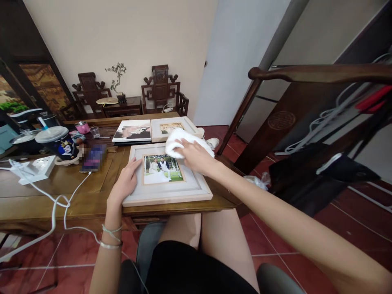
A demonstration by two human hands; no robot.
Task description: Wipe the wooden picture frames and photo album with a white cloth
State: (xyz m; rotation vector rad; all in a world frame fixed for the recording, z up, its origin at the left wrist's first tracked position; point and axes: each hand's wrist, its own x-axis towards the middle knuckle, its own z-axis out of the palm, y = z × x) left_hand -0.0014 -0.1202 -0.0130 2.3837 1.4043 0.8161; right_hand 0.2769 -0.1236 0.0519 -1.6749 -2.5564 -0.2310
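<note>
A white picture frame point(171, 196) with a photo point(163, 169) of two people lies flat on the wooden table at its front edge. My left hand point(127, 181) rests along the frame's left side, its fingers stretched out over the border. In my right hand point(196, 157) is a folded white cloth point(177, 141), pressed on the far right corner area of the frame. The cloth and hand hide that corner. Just behind lie a second framed picture point(157, 132) and a photo panel point(131, 130), side by side.
On the left stand a lidded cup point(63, 147), a power strip point(38, 169) with white cables, a plugged-in phone point(93, 158), a pink cup point(81, 127) and a small glass point(94, 132). A wooden chair point(281, 118) stands close on the right.
</note>
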